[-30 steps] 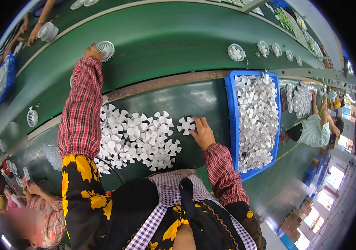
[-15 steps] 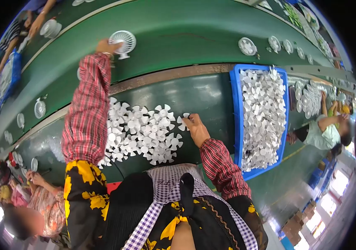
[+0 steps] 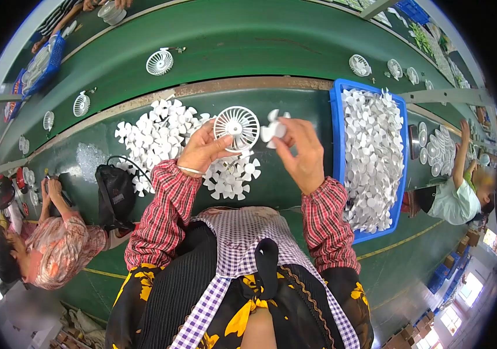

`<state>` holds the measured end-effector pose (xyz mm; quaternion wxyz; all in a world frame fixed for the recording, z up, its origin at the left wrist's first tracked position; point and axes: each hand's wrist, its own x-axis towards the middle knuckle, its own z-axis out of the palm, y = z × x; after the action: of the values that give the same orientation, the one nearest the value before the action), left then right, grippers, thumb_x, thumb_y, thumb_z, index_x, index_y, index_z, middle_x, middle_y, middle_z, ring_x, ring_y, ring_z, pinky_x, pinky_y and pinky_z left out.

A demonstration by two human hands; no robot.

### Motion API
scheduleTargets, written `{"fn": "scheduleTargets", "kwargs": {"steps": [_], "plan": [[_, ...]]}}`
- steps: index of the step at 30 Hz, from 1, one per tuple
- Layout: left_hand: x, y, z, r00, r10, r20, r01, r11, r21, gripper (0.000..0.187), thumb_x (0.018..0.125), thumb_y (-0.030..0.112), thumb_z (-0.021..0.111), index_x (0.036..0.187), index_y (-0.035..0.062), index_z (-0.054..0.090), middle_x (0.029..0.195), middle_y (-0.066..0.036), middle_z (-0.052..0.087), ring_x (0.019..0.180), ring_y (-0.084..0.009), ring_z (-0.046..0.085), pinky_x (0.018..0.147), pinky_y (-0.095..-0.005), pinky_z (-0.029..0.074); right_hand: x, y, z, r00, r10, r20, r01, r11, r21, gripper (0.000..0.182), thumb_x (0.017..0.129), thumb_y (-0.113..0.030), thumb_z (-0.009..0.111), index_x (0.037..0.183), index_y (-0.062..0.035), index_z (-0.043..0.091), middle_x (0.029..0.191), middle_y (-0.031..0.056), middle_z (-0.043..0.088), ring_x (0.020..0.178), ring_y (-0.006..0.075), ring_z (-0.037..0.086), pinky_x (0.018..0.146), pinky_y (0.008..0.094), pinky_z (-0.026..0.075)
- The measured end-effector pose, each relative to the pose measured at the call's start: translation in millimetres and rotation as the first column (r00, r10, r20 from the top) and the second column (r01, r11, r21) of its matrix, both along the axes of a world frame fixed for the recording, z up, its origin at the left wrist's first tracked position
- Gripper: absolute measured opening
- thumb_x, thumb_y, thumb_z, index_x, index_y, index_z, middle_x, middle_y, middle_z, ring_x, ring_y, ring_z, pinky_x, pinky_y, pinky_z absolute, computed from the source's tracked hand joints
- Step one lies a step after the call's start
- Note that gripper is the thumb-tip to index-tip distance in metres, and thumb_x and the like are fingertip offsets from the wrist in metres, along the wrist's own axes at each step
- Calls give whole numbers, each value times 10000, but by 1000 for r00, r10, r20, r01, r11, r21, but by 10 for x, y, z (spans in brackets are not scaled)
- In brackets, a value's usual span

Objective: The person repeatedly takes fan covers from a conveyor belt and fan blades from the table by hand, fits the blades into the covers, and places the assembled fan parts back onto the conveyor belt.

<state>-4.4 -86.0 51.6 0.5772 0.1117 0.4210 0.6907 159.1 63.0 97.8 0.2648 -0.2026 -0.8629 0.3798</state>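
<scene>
My left hand (image 3: 203, 150) grips a round white fan housing (image 3: 237, 129) by its lower left rim, its slatted face turned up toward me. Just right of it, my right hand (image 3: 302, 152) pinches a white fan blade (image 3: 274, 129) between thumb and fingers. A narrow gap separates blade and housing. Beneath and to the left of my hands, a heap of loose white fan blades (image 3: 161, 131) covers part of the green tabletop. To my right, a blue crate (image 3: 338, 145) is filled with more of these blades.
Beyond the table edge runs a green conveyor belt (image 3: 248, 55) bearing spaced fan housings, one (image 3: 159, 61) at upper left. A black bag (image 3: 114, 195) and clear plastic bags (image 3: 89, 161) lie at left. Co-workers sit at left (image 3: 62, 250) and right (image 3: 455, 198).
My left hand has come back from the belt to the table with the fan housing. My right hand has lifted a fan blade from the heap's edge to beside the housing.
</scene>
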Motion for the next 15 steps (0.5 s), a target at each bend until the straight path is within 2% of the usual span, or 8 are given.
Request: {"fn": "scheduleTargets", "kwargs": {"steps": [4, 7, 11, 13, 14, 15], "plan": [[212, -126, 93, 984, -37, -174, 29, 998, -48, 647, 813, 116, 644, 1307, -53, 261, 1140, -99, 524, 999, -167, 558, 780, -279, 519, -1, -285, 80, 980, 183, 72, -188, 979, 76, 339, 752, -38, 629, 1073, -19, 520, 981, 135, 469, 774, 309, 579, 638, 371, 501], [306, -177, 255, 974, -24, -227, 12, 999, -53, 660, 804, 105, 656, 1304, -60, 257, 1114, -97, 526, 964, -142, 559, 768, -256, 511, -3, -379, 111, 970, 204, 135, -224, 961, 164, 341, 756, -37, 618, 1079, -8, 512, 968, 132, 452, 798, 301, 580, 652, 370, 504], [399, -183, 318, 951, -8, -309, 7, 1000, -5, 620, 795, 58, 657, 1278, -60, 287, 1095, -105, 529, 945, -134, 560, 752, -244, 503, 0, -459, 113, 967, 220, 126, -245, 941, 235, 336, 760, -36, 606, 1079, 1, 508, 959, 132, 444, 807, 299, 581, 653, 366, 508], [437, -172, 354, 922, 59, -382, -68, 998, -9, 552, 801, 67, 654, 1237, -65, 343, 1024, -92, 554, 872, -111, 565, 692, -226, 494, -2, -490, 92, 974, 194, 116, -216, 951, 223, 354, 736, 14, 602, 1082, -11, 535, 980, 128, 460, 807, 286, 589, 635, 355, 507], [449, -156, 313, 922, 59, -384, -67, 998, -8, 552, 801, 67, 654, 1237, -65, 343, 1024, -92, 554, 872, -111, 565, 692, -226, 494, -14, -494, 82, 975, 193, 114, -215, 951, 224, 354, 736, 14, 602, 1082, -11, 535, 980, 128, 460, 807, 286, 589, 635, 355, 507], [467, -134, 266, 881, 95, -464, -114, 993, -13, 516, 804, 73, 654, 1212, -67, 371, 986, -84, 562, 825, -97, 558, 657, -216, 482, -24, -499, 66, 973, 203, 112, -225, 943, 247, 341, 752, -12, 599, 1083, -8, 517, 976, 130, 452, 806, 291, 587, 643, 357, 508]]}}
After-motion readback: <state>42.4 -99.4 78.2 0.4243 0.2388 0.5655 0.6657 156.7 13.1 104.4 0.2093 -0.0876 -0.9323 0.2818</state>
